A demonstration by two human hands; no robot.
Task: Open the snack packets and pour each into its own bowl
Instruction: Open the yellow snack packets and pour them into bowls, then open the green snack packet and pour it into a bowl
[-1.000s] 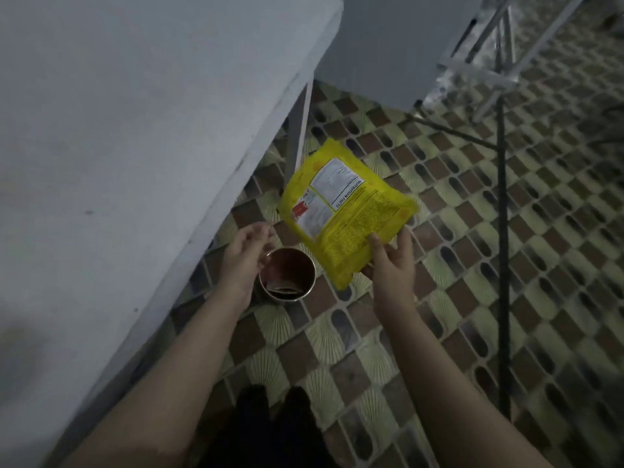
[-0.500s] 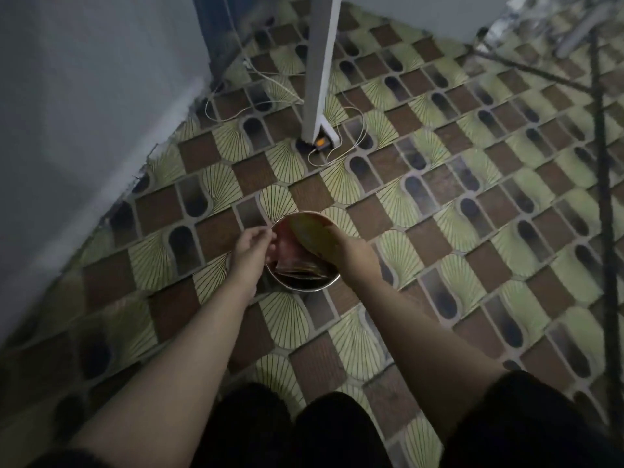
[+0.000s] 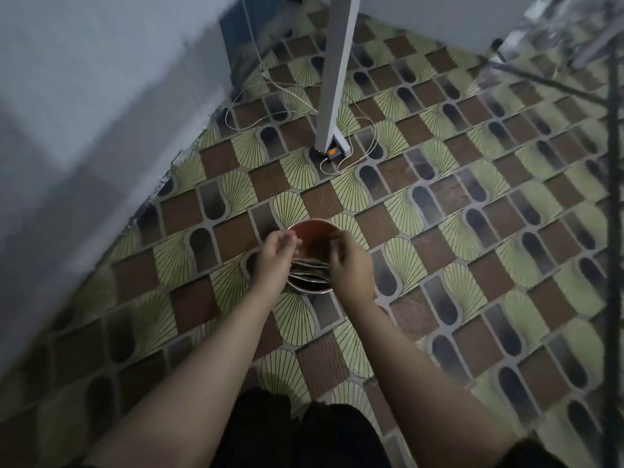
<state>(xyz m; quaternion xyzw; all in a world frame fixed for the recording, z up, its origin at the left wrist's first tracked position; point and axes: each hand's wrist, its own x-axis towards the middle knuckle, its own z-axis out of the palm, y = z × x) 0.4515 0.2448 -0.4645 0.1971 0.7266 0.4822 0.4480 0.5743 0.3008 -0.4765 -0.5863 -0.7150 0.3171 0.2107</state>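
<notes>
A round metal container (image 3: 312, 291) with a reddish inside stands on the patterned floor below me. Flattened packets (image 3: 309, 266) lie in it, showing thin silvery edges; the dim light hides their colours. My left hand (image 3: 275, 256) is at the container's left rim with its fingers curled over the edge. My right hand (image 3: 351, 265) is over the right side, its fingers curled down onto the packet edges. No bowl is in sight.
A white table leg (image 3: 332, 79) stands just beyond the container, with a small orange-marked part (image 3: 332, 152) and loose thin cables (image 3: 366, 143) at its foot. A pale surface (image 3: 84, 113) fills the left. A dark pole (image 3: 613, 197) runs down the right edge.
A second ago my right hand held a yellow packet above the container; it then pushed the packet inside. Now both hands are at the container and the view has tilted down to the floor.
</notes>
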